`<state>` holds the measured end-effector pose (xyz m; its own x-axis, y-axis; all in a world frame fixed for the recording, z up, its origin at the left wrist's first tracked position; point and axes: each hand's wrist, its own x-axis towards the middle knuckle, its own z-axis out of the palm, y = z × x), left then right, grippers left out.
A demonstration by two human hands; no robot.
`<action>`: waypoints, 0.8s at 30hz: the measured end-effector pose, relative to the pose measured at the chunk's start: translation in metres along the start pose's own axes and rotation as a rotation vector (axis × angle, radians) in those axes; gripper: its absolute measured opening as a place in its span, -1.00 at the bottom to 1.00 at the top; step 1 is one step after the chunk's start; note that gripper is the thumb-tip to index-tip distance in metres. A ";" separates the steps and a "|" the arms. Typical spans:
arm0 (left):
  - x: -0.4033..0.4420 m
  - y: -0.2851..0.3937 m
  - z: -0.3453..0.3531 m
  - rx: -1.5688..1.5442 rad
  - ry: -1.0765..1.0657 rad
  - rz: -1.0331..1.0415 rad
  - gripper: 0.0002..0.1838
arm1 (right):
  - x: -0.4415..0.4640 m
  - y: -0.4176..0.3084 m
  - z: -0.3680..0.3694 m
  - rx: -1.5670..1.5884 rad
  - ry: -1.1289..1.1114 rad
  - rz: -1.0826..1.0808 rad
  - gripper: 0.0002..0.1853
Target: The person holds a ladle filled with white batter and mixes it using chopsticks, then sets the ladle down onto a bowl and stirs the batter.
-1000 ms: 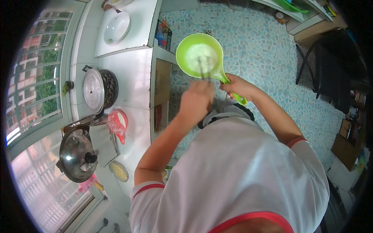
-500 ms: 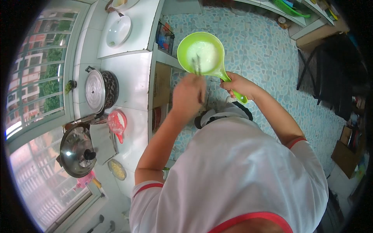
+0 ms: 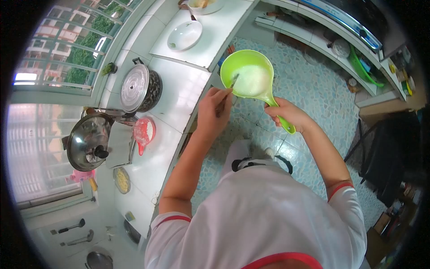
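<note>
My left hand (image 3: 215, 112) is closed around a thin dark utensil, whose tip (image 3: 234, 79) reaches into the left side of a green bowl-shaped scoop (image 3: 269, 80). What kind of utensil it is cannot be made out. White, slightly frothy contents (image 3: 253, 81) lie in the scoop. Its handle points down and to the right, and my right hand (image 3: 286, 114) grips it with the fingers wrapped round. The scoop is held in the air over the tiled floor, beside the counter edge.
On the white counter (image 3: 172, 96) at left are a lidded pot (image 3: 134, 88), a red scoop with white powder (image 3: 144, 132), a white bowl (image 3: 185, 36) and a dish of yellowish pieces (image 3: 121, 180). A glass-lidded pan (image 3: 87, 143) stands near the window. A black chair (image 3: 389, 157) is at right.
The view has turned and shifted, showing more of the shelves at top right. My left hand and the utensil have moved to the scoop's left side. My right hand keeps its hold.
</note>
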<state>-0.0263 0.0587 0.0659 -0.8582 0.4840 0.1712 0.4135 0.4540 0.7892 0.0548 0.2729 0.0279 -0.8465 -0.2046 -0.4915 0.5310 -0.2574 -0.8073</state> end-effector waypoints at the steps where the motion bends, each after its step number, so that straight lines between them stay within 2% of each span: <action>1: 0.006 0.003 -0.008 0.009 -0.002 0.023 -0.83 | 0.007 -0.013 0.002 0.010 -0.035 -0.013 -0.82; 4: 0.026 -0.002 -0.033 0.036 0.025 0.097 -0.83 | 0.039 -0.049 0.009 -0.030 -0.096 -0.033 -0.82; 5: 0.040 -0.021 -0.038 -0.047 0.113 0.043 -0.84 | 0.053 -0.061 0.012 -0.058 -0.106 -0.038 -0.82; 7: 0.069 -0.037 -0.061 -0.039 0.294 0.080 -0.84 | 0.084 -0.083 0.022 -0.018 -0.118 -0.064 -0.83; 8: 0.081 -0.044 -0.068 -0.168 0.350 0.065 -0.84 | 0.099 -0.094 0.026 0.000 -0.119 -0.077 -0.83; 11: 0.119 -0.086 -0.091 -0.125 0.283 0.035 -0.83 | 0.153 -0.131 0.033 -0.055 -0.165 -0.017 -0.85; 12: 0.134 -0.112 -0.101 -0.319 0.309 0.063 -0.82 | 0.172 -0.141 0.037 -0.055 -0.176 -0.014 -0.85; 13: 0.148 -0.124 -0.113 -0.405 0.372 -0.022 -0.80 | 0.191 -0.150 0.040 -0.057 -0.185 -0.009 -0.86; 15: 0.173 -0.141 -0.130 -0.349 0.494 -0.062 -0.78 | 0.228 -0.166 0.041 -0.049 -0.209 0.030 -0.86; 19: 0.204 -0.178 -0.143 -0.438 0.483 -0.149 -0.82 | 0.293 -0.186 0.040 -0.030 -0.254 0.124 -0.87; 22: 0.221 -0.185 -0.157 -0.167 0.490 -0.142 -0.83 | 0.324 -0.192 0.040 -0.034 -0.284 0.171 -0.86; 24: 0.232 -0.183 -0.164 -0.029 0.351 -0.145 -0.83 | 0.339 -0.195 0.038 -0.042 -0.294 0.203 -0.83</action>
<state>-0.3509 -0.0347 0.0583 -0.9611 0.1288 0.2444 0.2761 0.4750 0.8356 -0.3340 0.2182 0.0310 -0.6733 -0.5123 -0.5331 0.6800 -0.1461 -0.7185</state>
